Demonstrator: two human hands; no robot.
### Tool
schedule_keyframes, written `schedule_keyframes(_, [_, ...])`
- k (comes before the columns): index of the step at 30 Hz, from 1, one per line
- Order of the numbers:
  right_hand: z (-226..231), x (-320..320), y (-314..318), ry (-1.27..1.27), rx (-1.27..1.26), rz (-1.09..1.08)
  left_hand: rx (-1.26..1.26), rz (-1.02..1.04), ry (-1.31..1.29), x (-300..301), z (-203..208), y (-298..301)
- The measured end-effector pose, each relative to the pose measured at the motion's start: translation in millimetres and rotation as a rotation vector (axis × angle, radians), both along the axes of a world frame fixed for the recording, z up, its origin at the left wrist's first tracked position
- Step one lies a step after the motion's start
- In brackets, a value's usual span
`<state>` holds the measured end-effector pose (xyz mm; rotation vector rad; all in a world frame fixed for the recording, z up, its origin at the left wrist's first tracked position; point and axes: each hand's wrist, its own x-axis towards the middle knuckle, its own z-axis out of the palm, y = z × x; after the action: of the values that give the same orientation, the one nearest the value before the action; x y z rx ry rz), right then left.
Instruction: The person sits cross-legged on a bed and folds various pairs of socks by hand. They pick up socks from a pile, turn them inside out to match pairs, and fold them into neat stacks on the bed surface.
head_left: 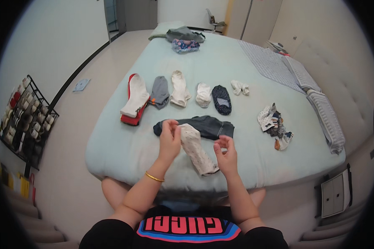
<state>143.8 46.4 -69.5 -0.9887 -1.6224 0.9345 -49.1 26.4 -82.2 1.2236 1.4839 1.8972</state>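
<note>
A white sock with small dark specks (194, 150) lies slantwise on the near part of the bed, between my hands. My left hand (169, 139) is at its upper end, thumb and forefinger apart, the thumb right beside the fabric. To the right of the sock, my right hand (226, 152) hovers with fingers half bent and apart, holding nothing. Just beyond both hands a dark grey sock (205, 126) stretches sideways; the speckled sock and my left hand cover part of it.
Beyond lie a white sock (136, 99) on red ones, grey socks (160, 92), cream socks (179, 89), white low socks (203, 94), a dark speckled sock (222, 99) and small white socks (239, 87). A patterned sock pile (274, 124) sits right on the bed (124, 153). A shoe rack (27, 120) stands left.
</note>
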Motion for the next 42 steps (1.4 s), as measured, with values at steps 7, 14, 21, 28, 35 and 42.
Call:
schedule_keyframes(7, [-54.8, 29.1, -15.2, -0.352, -0.182, -0.276, -0.608, 0.021, -0.277, -48.3, -22.1, -16.4])
schedule_keyframes(14, [-15.7, 37.6, -20.6, -0.477, -0.623, 0.121, -0.665, -0.221, -0.243, -64.7, -35.5, -15.6])
schedule_keyframes(21, [-57.9, 27.2, -38.9, 0.279, -0.709, 0.092, -0.484, -0.211, -0.471, -73.4, -63.3, -14.5])
schedule_keyframes(28, [-44.9, 5.0, -26.7, 0.682, -0.676, 0.081, -0.468, -0.228, -0.594, -73.7, -58.4, -17.8])
schedule_keyframes(35, [-61.1, 35.8, -10.1, -0.178, -0.047, -0.015, -0.357, -0.025, -0.664, -65.5, -64.2, -27.0])
schedule_keyframes(42, [-79.8, 40.1, 2.3, 0.168, -0.202, 0.098, -0.47, -0.147, -0.552, -64.6, -70.1, -29.0])
